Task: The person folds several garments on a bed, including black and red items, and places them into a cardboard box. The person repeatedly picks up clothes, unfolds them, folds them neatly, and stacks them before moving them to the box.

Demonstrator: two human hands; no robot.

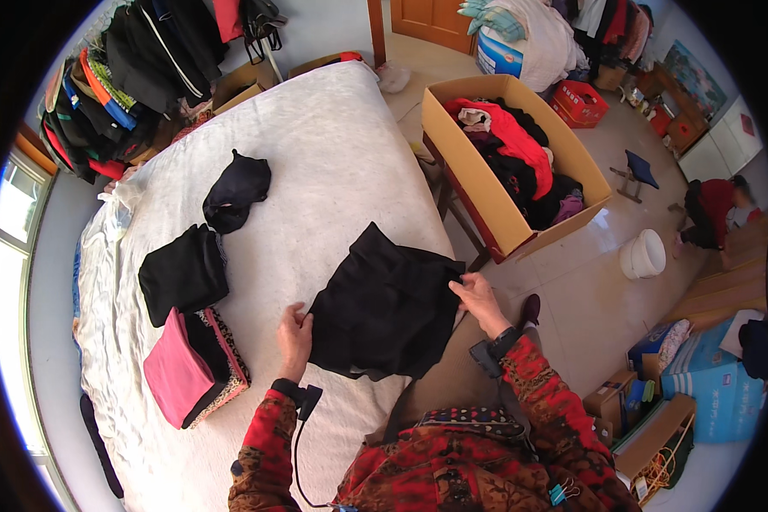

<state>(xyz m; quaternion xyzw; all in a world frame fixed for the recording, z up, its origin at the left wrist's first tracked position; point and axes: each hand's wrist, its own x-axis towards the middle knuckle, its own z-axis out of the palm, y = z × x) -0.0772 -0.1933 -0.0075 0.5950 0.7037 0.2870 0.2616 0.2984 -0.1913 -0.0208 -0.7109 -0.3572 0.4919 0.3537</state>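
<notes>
one black cloth [382, 309] spreads between left hand [295, 341], pinching its left edge, and right hand [480, 304], pinching its right corner.

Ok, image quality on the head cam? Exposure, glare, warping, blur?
Head view: window blown out, its edges bowed by the fisheye; black cloth so dark its folds barely read; small glare patch on the tiled floor; left hand and right hand show no obvious motion blur.
</notes>
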